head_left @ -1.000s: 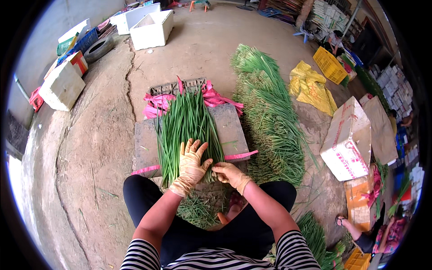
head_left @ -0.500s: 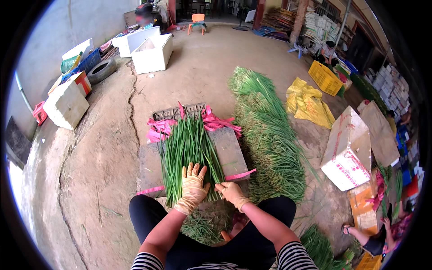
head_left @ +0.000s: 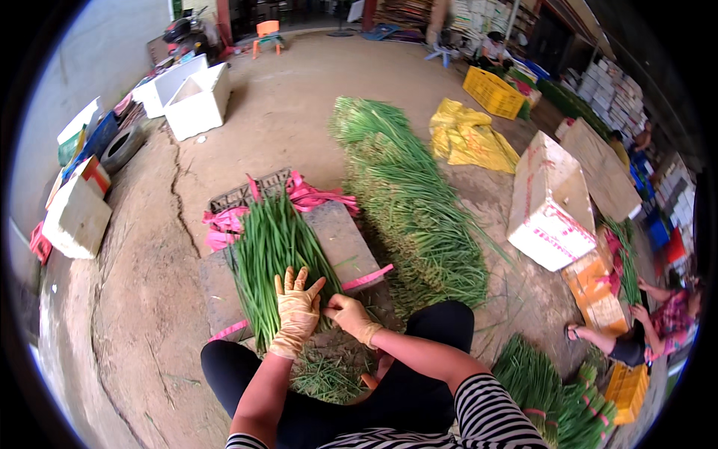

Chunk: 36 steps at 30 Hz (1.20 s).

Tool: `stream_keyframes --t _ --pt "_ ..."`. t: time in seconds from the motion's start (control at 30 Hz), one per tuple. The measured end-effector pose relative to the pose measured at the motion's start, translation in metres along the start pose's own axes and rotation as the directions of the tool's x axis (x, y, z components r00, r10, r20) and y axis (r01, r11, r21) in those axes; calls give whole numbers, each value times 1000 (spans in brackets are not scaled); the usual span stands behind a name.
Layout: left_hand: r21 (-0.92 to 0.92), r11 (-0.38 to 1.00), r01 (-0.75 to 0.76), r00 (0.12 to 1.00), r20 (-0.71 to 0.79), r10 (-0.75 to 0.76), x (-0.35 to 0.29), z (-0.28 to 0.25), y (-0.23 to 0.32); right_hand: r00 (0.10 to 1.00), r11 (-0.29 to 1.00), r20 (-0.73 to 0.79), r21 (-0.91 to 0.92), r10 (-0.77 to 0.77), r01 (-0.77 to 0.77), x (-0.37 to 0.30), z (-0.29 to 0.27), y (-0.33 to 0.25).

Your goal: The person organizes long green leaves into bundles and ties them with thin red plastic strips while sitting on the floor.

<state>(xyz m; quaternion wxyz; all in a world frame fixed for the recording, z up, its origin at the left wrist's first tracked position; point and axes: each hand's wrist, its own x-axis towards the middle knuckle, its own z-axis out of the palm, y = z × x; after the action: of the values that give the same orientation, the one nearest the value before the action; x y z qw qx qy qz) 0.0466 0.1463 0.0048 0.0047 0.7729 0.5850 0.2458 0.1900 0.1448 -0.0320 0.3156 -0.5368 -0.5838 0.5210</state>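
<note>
A thick bundle of garlic chives (head_left: 277,247) lies lengthwise on a grey board (head_left: 345,238) before my knees. My left hand (head_left: 297,305), in a thin pale glove, presses flat on the bundle's near part, fingers spread. Close beside it, at the bundle's lower right edge, my gloved right hand (head_left: 351,316) is closed in a pinch; what its fingertips hold is hidden. A pink strip (head_left: 368,278) sticks out right of the bundle, and another pink strip end (head_left: 229,330) shows at the left. More pink strips (head_left: 318,196) hang over a dark crate (head_left: 250,192) beyond the board.
A long heap of chives (head_left: 415,217) lies to the right, with tied bundles (head_left: 527,382) nearer me. Cut scraps (head_left: 327,376) lie between my legs. Beyond are a yellow sack (head_left: 471,137), a yellow crate (head_left: 493,93) and foam boxes (head_left: 550,202). A person (head_left: 666,322) sits far right.
My view has turned to the right, so the scene sits further left. My left hand stays flat on the chives; my right hand stays pinched at their right edge.
</note>
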Motion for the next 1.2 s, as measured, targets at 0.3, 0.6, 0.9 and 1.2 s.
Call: stream_keyframes --t 0.3,0.6,0.9,1.2 --pt "131 991 -20 985 171 -3 -3 12 -4 839 970 543 193 21 -150 -40 -66 -62" --pt "74 996 -39 989 145 28 -1 12 -2 641 952 706 183 -300 244 -138 -171 -78" --pt "25 999 -31 990 138 27 13 -23 10 870 827 -257 -502 -421 252 -6 -297 0" --pt "-40 999 33 999 45 -31 21 -22 19 855 277 185 -895 -484 350 204 -281 -12"
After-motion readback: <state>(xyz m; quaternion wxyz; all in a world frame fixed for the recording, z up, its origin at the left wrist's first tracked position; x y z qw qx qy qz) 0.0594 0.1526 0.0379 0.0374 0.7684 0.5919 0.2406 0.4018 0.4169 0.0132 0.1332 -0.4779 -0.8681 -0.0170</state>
